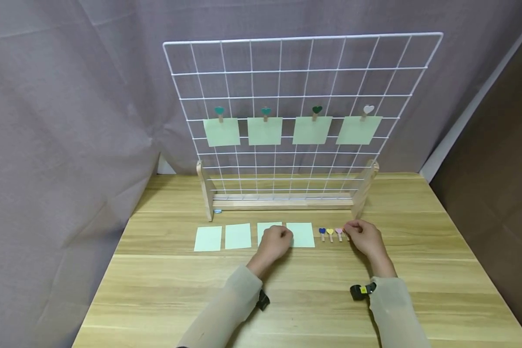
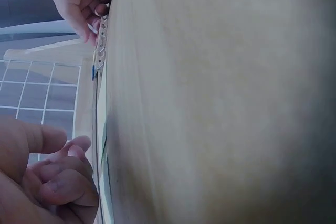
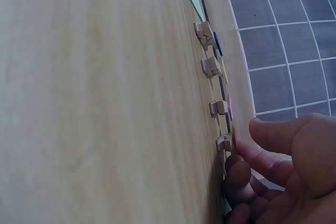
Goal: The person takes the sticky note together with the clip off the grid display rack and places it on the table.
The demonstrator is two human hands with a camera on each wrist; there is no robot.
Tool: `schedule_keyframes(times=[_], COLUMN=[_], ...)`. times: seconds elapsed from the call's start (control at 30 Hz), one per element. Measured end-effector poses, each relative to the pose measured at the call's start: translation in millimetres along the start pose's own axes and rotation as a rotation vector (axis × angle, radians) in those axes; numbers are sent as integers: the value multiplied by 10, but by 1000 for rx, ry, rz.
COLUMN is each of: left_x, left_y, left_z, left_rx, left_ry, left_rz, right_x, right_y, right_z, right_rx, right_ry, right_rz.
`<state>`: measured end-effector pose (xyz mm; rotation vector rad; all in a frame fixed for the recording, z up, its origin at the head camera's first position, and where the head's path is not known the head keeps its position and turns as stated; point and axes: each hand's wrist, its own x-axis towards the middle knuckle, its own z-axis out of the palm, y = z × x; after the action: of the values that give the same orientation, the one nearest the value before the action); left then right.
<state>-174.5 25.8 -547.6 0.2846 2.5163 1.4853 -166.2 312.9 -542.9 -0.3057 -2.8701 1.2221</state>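
nearest: 2 beige sleeves (image 1: 232, 307), over the table (image 1: 313, 314) in front of the wire grid (image 1: 280, 71). left hand (image 1: 275, 243), before the grid's middle: fingers loosely curled, thumb apart from index, grasping nothing; hides part of the 3rd of 4 loose notes (image 1: 238, 236), pale green, in a row before the grid. right hand (image 1: 366, 238), before the grid's right end: thumb and index apart, index fingertip at the red-heart clip (image 3: 226, 142); contact: cannot tell. beside that clip, also before the grid: pink-heart clip (image 1: 339, 231), yellow-heart clip (image 1: 330, 232), blue-heart clip (image 1: 322, 232). under the grid: wooden stand (image 1: 282, 205). on the grid: 4 hanging notes (image 1: 312, 131), each under 1 heart clip. behind the grid: gray cloth (image 1: 91, 116).
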Motion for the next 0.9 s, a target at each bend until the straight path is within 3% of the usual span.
schedule_keyframes(times=[0.17, 0.43, 0.67, 0.9], left_x=[-76, -125, -156, -159], left_y=[-29, -134, -202, -267], left_z=[-115, -344, -512, -714], left_rx=[-59, -105, -144, -174], left_ry=[7, 89, 211, 318], left_rz=[20, 31, 46, 86], right_x=[-18, -135, -120, -97], right_y=[-42, -425, -729, -1044], right_z=[7, -21, 147, 374], right_rx=[25, 99, 175, 200], right_ry=[29, 135, 89, 33], right_rz=[-11, -177, -204, -305])
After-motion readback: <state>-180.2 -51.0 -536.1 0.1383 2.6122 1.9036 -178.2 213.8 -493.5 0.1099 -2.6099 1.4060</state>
